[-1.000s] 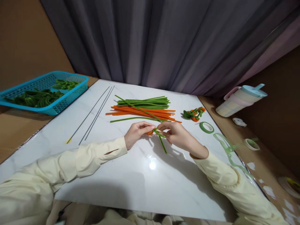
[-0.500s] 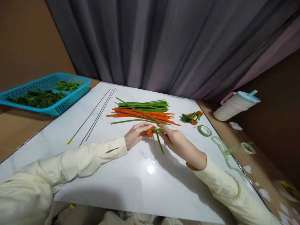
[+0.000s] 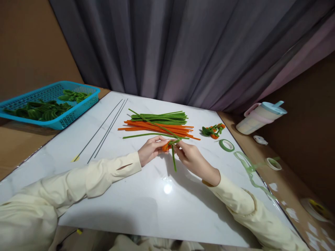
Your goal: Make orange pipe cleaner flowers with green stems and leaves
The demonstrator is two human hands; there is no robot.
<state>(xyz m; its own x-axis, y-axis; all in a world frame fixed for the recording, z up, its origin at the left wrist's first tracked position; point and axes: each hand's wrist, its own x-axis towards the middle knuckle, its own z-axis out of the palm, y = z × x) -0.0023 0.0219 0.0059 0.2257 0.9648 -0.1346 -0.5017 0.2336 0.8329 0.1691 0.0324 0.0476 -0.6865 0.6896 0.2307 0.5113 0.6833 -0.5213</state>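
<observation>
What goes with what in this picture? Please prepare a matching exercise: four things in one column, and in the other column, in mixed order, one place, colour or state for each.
Column 1
1. Left hand
2. Basket
3. Cup
4. Tape roll

Column 2
A. Has a light blue lid
B. Green, on the white table, to the right of the stems
C. Holds the orange piece
D. Bright blue, with green leaves inside

Right pairs: 1-C, 2-D, 3-A, 4-B
</observation>
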